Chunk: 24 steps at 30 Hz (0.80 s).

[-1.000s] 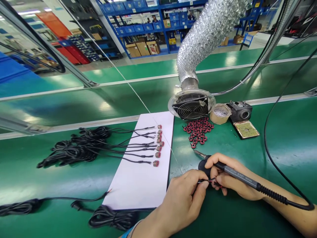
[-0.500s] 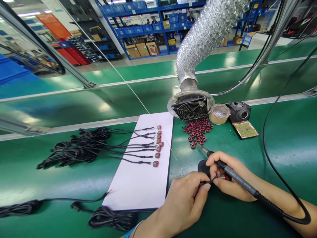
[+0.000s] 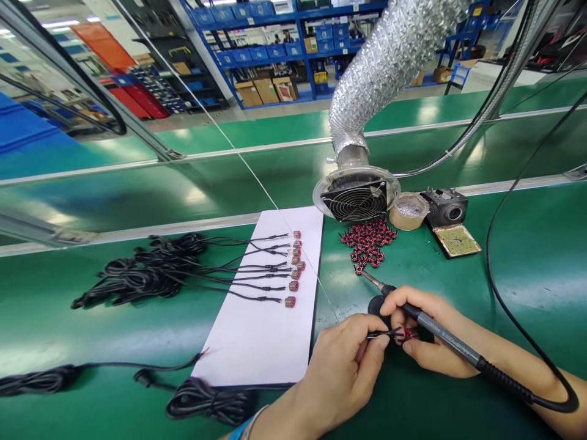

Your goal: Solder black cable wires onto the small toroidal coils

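My left hand pinches a thin black cable end between thumb and index finger, its wire tips pointing right. Lying across my right hand is a soldering iron, its metal tip up and to the left near the loose red-and-black ring-shaped parts. The lower fingers of that same hand hold a small red connector close against the wire tips; whether they touch is too small to tell. Behind my fingers, a black round object is partly hidden.
On the left, a white board carries several connectors beside cable ends. Coiled black cables lie farther left, another coil in front. A fume extractor hangs above the parts, near a tape roll and soldering iron stand.
My right hand has shifted slightly down, and the red connector shows more plainly beside the wire tips. The iron's tip has dropped a little. My left hand keeps its pinch.
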### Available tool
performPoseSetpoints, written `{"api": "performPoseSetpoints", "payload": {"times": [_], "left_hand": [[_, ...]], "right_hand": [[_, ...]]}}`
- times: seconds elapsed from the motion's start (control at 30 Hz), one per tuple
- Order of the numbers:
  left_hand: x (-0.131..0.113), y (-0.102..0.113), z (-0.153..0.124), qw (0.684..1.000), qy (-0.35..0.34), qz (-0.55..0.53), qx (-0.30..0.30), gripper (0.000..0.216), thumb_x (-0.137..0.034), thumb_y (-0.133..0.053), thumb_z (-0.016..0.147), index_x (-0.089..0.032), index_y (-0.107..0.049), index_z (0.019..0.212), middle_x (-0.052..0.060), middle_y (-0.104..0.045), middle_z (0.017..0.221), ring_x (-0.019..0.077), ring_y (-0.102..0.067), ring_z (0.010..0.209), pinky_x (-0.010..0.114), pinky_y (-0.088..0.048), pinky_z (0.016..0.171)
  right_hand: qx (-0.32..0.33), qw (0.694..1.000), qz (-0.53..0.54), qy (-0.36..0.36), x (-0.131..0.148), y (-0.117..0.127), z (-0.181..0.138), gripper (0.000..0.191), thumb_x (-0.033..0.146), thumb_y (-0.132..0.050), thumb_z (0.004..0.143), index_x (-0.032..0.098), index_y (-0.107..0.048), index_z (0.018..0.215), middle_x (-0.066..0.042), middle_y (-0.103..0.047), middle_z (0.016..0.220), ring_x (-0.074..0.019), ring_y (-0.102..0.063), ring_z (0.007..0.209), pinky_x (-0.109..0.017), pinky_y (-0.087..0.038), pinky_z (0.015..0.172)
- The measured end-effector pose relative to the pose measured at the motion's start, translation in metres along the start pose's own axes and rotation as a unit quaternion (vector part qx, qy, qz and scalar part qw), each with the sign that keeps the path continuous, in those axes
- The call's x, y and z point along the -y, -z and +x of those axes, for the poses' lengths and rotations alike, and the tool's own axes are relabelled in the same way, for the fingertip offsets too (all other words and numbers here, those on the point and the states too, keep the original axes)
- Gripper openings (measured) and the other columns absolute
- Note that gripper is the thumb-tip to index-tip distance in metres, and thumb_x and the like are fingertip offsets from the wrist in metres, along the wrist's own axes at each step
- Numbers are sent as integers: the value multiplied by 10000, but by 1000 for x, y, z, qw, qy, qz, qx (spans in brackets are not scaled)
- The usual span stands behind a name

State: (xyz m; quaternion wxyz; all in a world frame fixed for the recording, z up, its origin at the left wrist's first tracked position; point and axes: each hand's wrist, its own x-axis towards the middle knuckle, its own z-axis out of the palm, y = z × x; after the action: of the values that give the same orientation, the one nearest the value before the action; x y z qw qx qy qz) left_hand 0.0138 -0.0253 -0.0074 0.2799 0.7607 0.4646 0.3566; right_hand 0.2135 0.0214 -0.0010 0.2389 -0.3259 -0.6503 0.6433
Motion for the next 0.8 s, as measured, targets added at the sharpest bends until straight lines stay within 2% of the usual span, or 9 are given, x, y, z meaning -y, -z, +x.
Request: {"api": "performPoseSetpoints", "payload": {"times": [0.43, 0.67, 0.8], "left_hand": [[1, -2, -1, 999, -9, 12, -34, 84, -163, -523, 918, -164, -607, 915, -67, -460, 542, 81, -439, 440, 189, -315, 424], [1, -4, -1, 996, -52, 44, -60, 61, -133, -560, 881, -160, -612, 864, -59, -502, 552, 71, -446, 427, 183, -352, 452], [-1, -3, -1, 997, -45, 38, -55, 70, -146, -566, 884, -163, -634, 886, -43, -551, 575, 75, -471, 439, 183, -373, 463]], "right_hand": [[-44, 999, 1, 19, -10, 0, 2, 331, 193, -650, 824, 214, -553, 1139, 6, -611, 843, -105, -574, 691, -221, -489, 638], [-86, 994, -34, 53, -11, -5, 1, 304, 177, -623, 839, 220, -562, 1134, 2, -646, 819, -121, -612, 700, -226, -493, 642], [-73, 995, -46, 48, -10, -4, -2, 336, 166, -620, 836, 230, -559, 1160, 3, -658, 829, -120, -608, 687, -226, -500, 630]]}}
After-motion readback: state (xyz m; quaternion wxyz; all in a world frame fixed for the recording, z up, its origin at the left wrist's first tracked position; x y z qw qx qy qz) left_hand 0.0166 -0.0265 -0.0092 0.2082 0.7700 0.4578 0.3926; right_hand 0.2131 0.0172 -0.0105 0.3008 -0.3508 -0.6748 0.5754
